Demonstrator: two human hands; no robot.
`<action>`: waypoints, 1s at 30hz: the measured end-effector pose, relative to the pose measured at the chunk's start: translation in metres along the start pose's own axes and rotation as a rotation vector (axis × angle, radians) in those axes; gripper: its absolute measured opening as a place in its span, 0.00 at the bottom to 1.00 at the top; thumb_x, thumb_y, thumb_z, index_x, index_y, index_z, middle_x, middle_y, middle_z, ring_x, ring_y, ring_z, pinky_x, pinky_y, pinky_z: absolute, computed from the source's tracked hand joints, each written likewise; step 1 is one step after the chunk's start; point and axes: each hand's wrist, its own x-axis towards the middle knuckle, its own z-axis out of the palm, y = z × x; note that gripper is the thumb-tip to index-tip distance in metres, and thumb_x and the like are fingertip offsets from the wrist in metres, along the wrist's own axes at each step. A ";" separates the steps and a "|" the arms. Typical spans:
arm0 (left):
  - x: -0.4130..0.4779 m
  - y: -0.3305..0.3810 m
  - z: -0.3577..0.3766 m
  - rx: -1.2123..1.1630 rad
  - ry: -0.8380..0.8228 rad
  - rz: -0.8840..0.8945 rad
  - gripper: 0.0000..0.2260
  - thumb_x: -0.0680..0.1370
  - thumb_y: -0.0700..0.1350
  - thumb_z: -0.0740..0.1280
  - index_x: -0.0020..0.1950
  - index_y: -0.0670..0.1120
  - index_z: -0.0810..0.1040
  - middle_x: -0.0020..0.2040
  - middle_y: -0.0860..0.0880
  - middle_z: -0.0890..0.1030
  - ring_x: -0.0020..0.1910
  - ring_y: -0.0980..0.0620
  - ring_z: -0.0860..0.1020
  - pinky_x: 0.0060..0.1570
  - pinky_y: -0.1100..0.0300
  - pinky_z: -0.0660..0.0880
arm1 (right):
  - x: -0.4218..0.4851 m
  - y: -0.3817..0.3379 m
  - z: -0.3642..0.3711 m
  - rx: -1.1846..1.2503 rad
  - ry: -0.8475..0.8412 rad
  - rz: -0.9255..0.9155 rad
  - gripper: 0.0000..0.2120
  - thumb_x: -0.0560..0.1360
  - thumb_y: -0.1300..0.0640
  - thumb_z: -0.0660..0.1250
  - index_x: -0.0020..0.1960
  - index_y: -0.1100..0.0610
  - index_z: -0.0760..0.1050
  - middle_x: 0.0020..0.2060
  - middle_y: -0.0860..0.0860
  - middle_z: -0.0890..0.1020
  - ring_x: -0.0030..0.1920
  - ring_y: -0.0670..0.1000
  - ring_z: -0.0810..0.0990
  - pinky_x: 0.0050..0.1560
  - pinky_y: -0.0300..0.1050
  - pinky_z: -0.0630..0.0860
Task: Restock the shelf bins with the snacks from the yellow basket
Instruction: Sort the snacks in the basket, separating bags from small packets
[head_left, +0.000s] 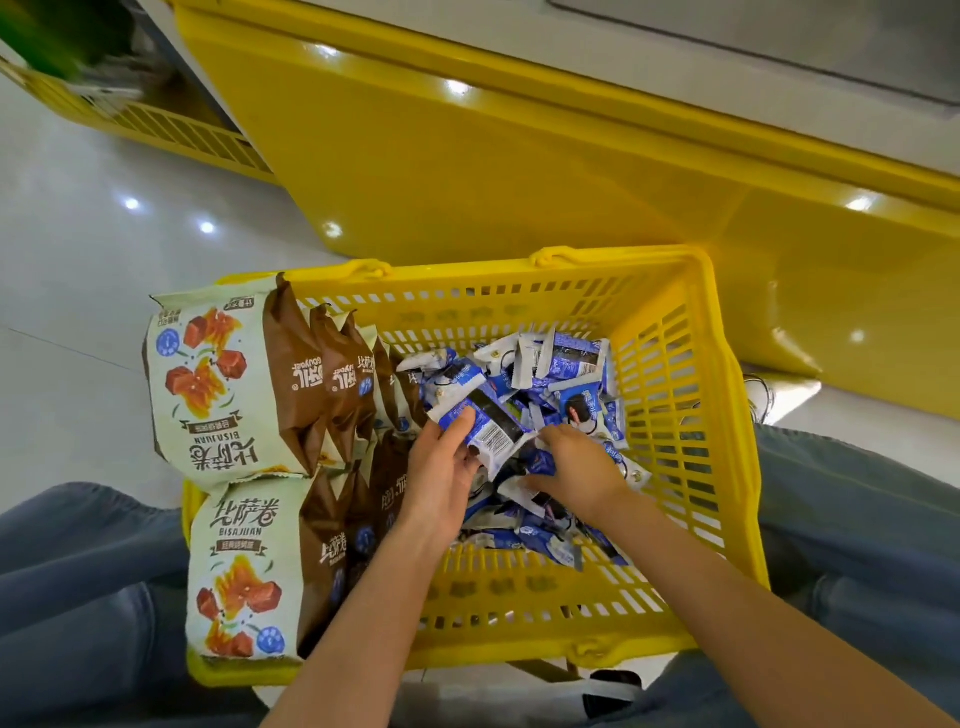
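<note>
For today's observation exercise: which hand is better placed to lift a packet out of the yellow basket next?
Left hand: it pinches a blue-and-white packet held above the pile. The right hand rests on that pile in the yellow basket, its grip unclear.

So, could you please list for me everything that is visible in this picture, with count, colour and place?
yellow basket: one, yellow, on the floor between the knees
large snack bags: several, cream and brown, standing in the basket's left side
small packets: many, blue and white, heaped in the basket's right side
held packet: one, blue, white and black, just above the heap
yellow unit: one, yellow, behind the basket
second basket: one, yellow, top left
floor: white, glossy
trouser legs: two, grey-blue, either side of the basket
left hand: one, grips the held packet
right hand: one, fingers in the heap, grip unclear
</note>
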 end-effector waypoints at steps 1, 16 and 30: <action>0.000 -0.001 -0.001 0.049 -0.004 0.023 0.06 0.77 0.41 0.65 0.54 0.47 0.76 0.49 0.48 0.83 0.50 0.50 0.80 0.53 0.55 0.75 | -0.004 0.000 -0.005 0.058 0.024 0.019 0.24 0.73 0.46 0.69 0.63 0.57 0.67 0.57 0.56 0.75 0.52 0.55 0.75 0.48 0.48 0.73; 0.037 -0.014 0.072 0.930 -0.241 0.202 0.11 0.80 0.39 0.59 0.62 0.39 0.71 0.58 0.44 0.76 0.57 0.49 0.75 0.55 0.63 0.72 | -0.001 0.007 -0.075 -0.066 0.442 0.087 0.23 0.80 0.59 0.59 0.72 0.63 0.56 0.69 0.59 0.65 0.71 0.57 0.61 0.71 0.48 0.59; 0.092 0.029 0.008 1.289 0.261 0.415 0.18 0.80 0.46 0.59 0.67 0.39 0.69 0.65 0.40 0.72 0.66 0.44 0.68 0.64 0.53 0.65 | 0.021 -0.033 -0.012 0.090 0.092 -0.286 0.22 0.80 0.57 0.59 0.73 0.56 0.60 0.69 0.53 0.67 0.66 0.53 0.69 0.61 0.45 0.68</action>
